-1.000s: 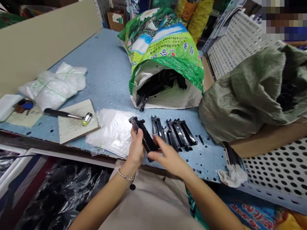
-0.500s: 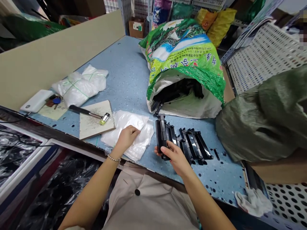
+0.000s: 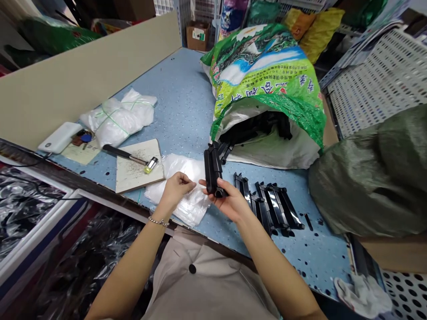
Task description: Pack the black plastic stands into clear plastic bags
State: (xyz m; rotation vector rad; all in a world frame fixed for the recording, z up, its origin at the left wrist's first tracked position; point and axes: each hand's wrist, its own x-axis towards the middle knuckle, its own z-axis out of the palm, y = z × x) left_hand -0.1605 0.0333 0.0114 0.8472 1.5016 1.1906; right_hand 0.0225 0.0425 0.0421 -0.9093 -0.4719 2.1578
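Observation:
My right hand grips a small bundle of long black plastic parts, tilted upright over the right edge of a stack of clear plastic bags. My left hand is pinched closed above that same stack, close to the black parts. Whether its fingertips hold a bag's film is too hard to make out. To the right, several similar black parts lie side by side on the blue table. Behind them an open green printed sack lies on its side with more black parts in its mouth.
A small hammer rests on a pale board at left. Beyond it are a tied bundle of plastic bags and a white device. A dark green sack bulges at right, near a white glove.
My right hand has lifted the black parts away from the row and brought them left, over the plastic bags. The left hand stays pinched above the stack. The view has shifted slightly.

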